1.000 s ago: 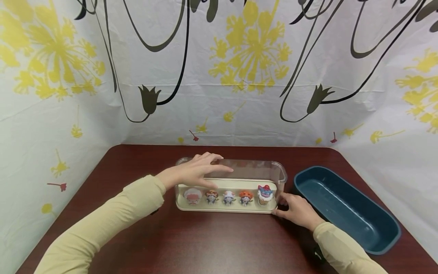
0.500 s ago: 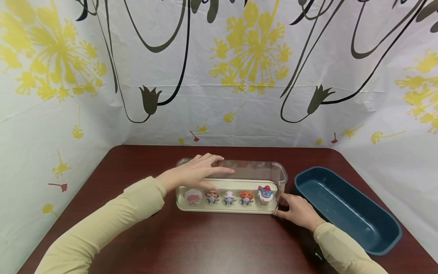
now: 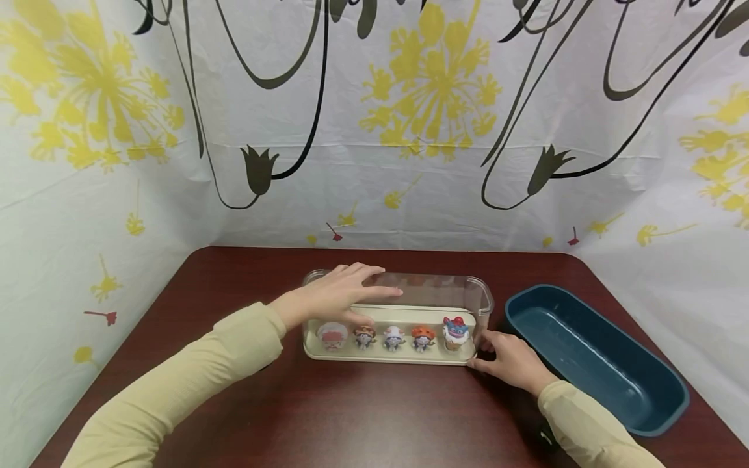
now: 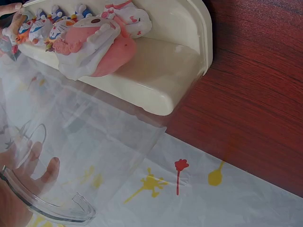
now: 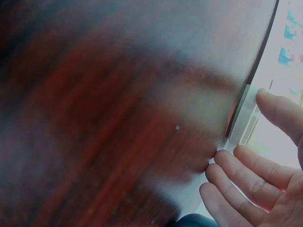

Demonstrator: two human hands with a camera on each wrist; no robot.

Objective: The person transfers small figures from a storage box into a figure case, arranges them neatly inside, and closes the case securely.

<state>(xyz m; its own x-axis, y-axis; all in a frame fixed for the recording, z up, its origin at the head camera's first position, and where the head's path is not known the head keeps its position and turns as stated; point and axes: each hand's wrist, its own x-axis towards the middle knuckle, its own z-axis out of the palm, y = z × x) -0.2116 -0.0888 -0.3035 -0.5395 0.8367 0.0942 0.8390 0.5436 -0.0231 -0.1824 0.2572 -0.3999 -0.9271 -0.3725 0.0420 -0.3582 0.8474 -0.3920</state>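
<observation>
A clear plastic cover [image 3: 435, 292] stands over a long cream display base [image 3: 386, 356] on the table. Several small figurines stand in a row inside, from a pink one [image 3: 333, 336] at the left to a cupcake-shaped one [image 3: 455, 333] at the right. Over the left part of the cover, my left hand [image 3: 336, 292] lies with fingers spread. Through the clear plastic the left wrist view shows its fingertips [image 4: 49, 170]; their contact with the cover is unclear. My right hand [image 3: 512, 361] touches the base's right front corner, thumb [image 5: 272, 106] at the edge, fingers extended alongside.
A deep blue oblong bin [image 3: 597, 354] lies at an angle on the right, beside the right forearm. The dark red table [image 3: 251, 273] meets a floral-patterned white cloth [image 3: 374, 221] at its back and sides.
Both hands, the display box and the blue bin keep their places. Only the whole head view shifts by a few pixels.
</observation>
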